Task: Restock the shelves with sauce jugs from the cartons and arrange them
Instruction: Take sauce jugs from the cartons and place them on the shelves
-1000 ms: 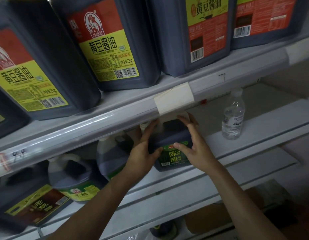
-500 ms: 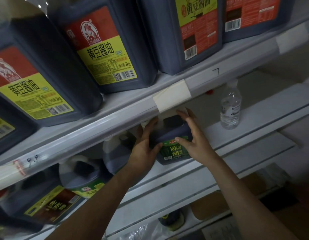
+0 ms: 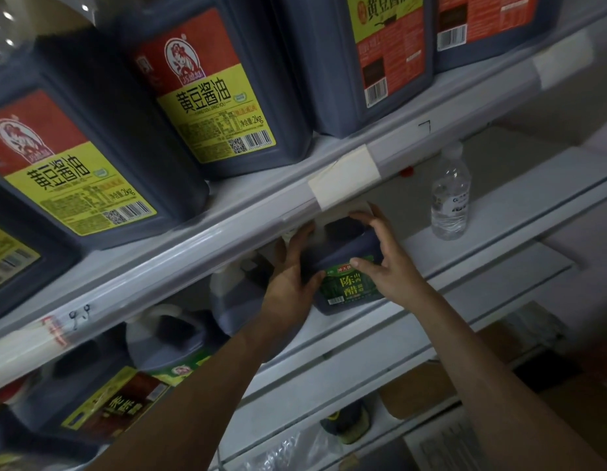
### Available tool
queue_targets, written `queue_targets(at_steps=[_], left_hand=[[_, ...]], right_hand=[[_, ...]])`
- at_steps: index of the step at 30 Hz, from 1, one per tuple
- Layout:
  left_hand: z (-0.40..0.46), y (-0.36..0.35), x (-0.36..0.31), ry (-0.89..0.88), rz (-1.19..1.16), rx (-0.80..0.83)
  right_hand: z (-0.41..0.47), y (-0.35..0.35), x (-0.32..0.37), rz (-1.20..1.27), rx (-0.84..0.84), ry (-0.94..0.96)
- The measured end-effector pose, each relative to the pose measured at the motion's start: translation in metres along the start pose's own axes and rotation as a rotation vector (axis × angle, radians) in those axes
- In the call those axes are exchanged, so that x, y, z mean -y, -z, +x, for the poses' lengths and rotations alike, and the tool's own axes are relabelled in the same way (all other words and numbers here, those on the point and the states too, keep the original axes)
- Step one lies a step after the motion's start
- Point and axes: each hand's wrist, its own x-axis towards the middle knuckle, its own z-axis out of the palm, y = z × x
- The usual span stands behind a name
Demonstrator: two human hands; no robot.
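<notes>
A dark jug with a green label (image 3: 349, 287) stands on the middle white shelf (image 3: 431, 246), near its front edge. My left hand (image 3: 291, 277) clasps its left side, thumb on the front. On the right side, my right hand (image 3: 383, 263) grips it with fingers over the top and thumb on the label. The jug's cap end is hidden under the upper shelf's rail (image 3: 227, 246). More dark jugs (image 3: 172, 338) stand to its left on the same shelf.
Large soy sauce jugs (image 3: 206, 96) with red and yellow labels fill the upper shelf. A clear water bottle (image 3: 450, 198) stands on the middle shelf to the right. Below lie cardboard cartons (image 3: 417, 392) and a plastic wrap.
The view has shifted slightly. Both hands stay on the green-label jug, which sits a little further back under the upper shelf rail.
</notes>
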Motion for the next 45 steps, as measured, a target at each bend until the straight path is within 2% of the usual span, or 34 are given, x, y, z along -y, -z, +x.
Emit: queue_targets(at_steps=[7,14,17,20,23,25,31,38,45], left_hand=[[0.003,0.001,0.008,-0.011,-0.010,0.035],[0.006,0.005,0.009,-0.032,0.057,0.092],[0.005,0.011,0.009,-0.068,0.133,0.162],[-0.008,0.023,0.007,-0.062,0.124,0.276],[-0.029,0.034,0.012,-0.100,0.141,0.302],[-0.051,0.046,0.015,-0.124,0.130,0.299],[-0.130,0.122,0.037,-0.206,0.165,0.252],[-0.201,0.198,0.064,-0.191,0.214,0.307],[-0.244,0.232,0.056,-0.242,0.194,0.290]], right_hand=[[0.000,-0.003,0.004,-0.018,-0.052,-0.077],[-0.007,-0.006,0.012,-0.161,-0.102,-0.118],[-0.016,-0.013,0.014,-0.282,-0.163,-0.083],[-0.032,-0.018,0.033,-0.296,-0.177,-0.170],[-0.050,-0.028,0.046,-0.408,-0.250,-0.230],[-0.065,-0.044,0.059,-0.500,-0.320,-0.215],[-0.117,-0.131,0.101,-0.550,-0.396,-0.186],[-0.178,-0.224,0.168,-0.544,-0.339,-0.239],[-0.221,-0.251,0.222,-0.583,-0.268,-0.262]])
